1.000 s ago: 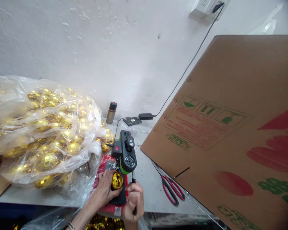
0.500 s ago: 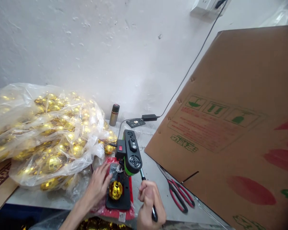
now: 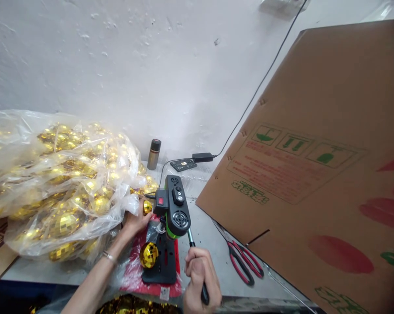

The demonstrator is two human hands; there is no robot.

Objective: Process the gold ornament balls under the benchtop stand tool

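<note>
My right hand (image 3: 201, 277) is wrapped round the black-gripped lever (image 3: 191, 240) of a small bench machine (image 3: 179, 205), to the right of its base. A gold mirrored ball (image 3: 149, 255) rests at the left side of the machine's black base plate (image 3: 160, 272). Behind it, my left hand (image 3: 139, 218) reaches to a second gold ball (image 3: 147, 207) beside the plastic bag, its fingers round that ball and partly hidden. Red plastic wrap (image 3: 131, 272) lies under the base.
A large clear bag (image 3: 85, 183) of gold balls fills the left. Red-handled scissors (image 3: 244, 261) lie at right beside a big cardboard box (image 3: 298, 174). A dark-capped bottle (image 3: 154, 155), a phone-like slab (image 3: 183, 165) and a power adapter (image 3: 202, 157) sit near the wall.
My left hand has moved away from the base plate, back to a ball by the bag. The ball on the plate has shifted left. My right hand still holds the lever.
</note>
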